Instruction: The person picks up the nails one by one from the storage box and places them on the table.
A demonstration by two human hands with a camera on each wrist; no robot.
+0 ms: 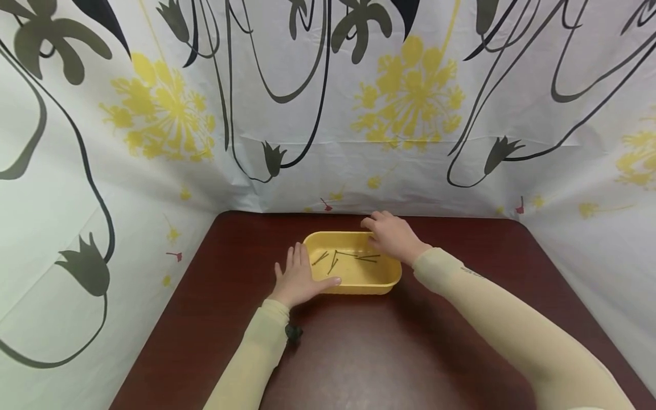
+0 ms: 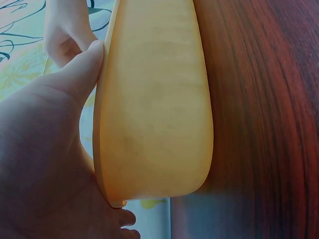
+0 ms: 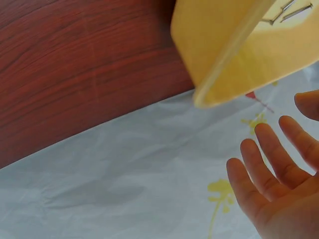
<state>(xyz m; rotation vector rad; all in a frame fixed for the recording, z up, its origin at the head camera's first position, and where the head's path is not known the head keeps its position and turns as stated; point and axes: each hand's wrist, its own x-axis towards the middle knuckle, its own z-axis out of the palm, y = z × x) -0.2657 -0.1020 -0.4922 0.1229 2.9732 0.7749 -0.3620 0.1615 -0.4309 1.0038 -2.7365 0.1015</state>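
A yellow rectangular tray [image 1: 376, 282] with rounded corners stands on the dark table. Several thin nails [image 1: 366, 260] lie scattered over its floor; in the right wrist view two nails [image 3: 296, 12] show their heads. My left hand [image 1: 299, 279] rests against the tray's left end, fingers straight along that side and thumb stretched over the near rim. The left wrist view has the thumb at the rim, beside the tray's outer wall [image 2: 154, 109]. Over the far right rim, my right hand [image 1: 394, 236] hovers with fingers loosely extended and nothing held.
The reddish-brown table [image 1: 338, 353] ends just behind the tray. A white cloth [image 1: 307, 119] with yellow flowers and dark stems hangs along the back and both sides. A small dark object [image 1: 294, 333] sits at the left wrist.
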